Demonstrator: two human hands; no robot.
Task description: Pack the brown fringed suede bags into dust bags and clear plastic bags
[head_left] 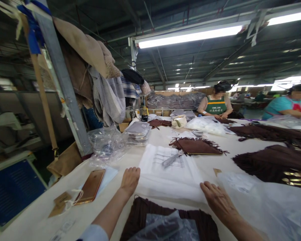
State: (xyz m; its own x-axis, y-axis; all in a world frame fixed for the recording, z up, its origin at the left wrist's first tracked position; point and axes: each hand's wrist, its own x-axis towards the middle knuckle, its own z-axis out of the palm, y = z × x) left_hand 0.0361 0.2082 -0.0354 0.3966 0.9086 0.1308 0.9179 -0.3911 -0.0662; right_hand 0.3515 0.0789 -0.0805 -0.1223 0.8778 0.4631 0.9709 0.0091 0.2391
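Observation:
A translucent white plastic bag lies flat on the table, with printed lines and a small clear packet on its far part. At its left edge my left hand is closed, fingers curled on the plastic. My right hand has its thumb and fingers together at the bag's right edge. Nearest to me, below the bag, is a dark brown fringed item with clear plastic on top of it. Beyond the bag lies a brown fringed pouch.
On the left are a phone, a cardboard tag and crumpled clear plastic. Packed grey bags are stacked behind. More fringed brown bags and loose plastic cover the right. Two people work across the table.

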